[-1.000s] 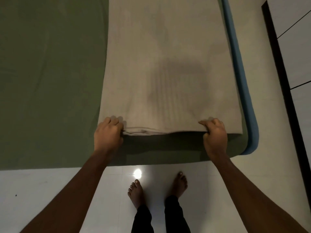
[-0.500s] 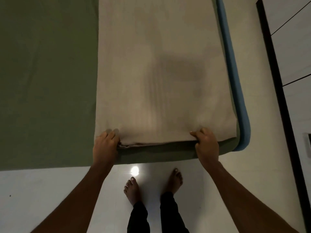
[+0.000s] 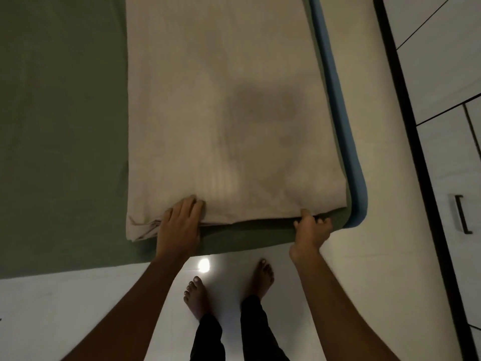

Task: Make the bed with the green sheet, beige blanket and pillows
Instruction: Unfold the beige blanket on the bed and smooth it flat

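The folded beige blanket lies lengthwise on the right part of the bed, over the green sheet that covers the mattress. My left hand rests flat with straight fingers on the blanket's near edge, close to its left corner. My right hand is at the near edge further right, thumb touching the blanket's hem and fingers loosely curled over the sheet; they hold nothing that I can see. No pillows are in view.
A blue mattress edge runs along the bed's right side and rounds the near corner. I stand barefoot on the pale tiled floor at the bed's foot. A white wardrobe with a dark handle stands to the right.
Both hands gripped the blanket's near edge before. Now the left hand has flattened onto the blanket and the right hand has loosened its grip. The blanket sits slightly nearer the bed's foot.
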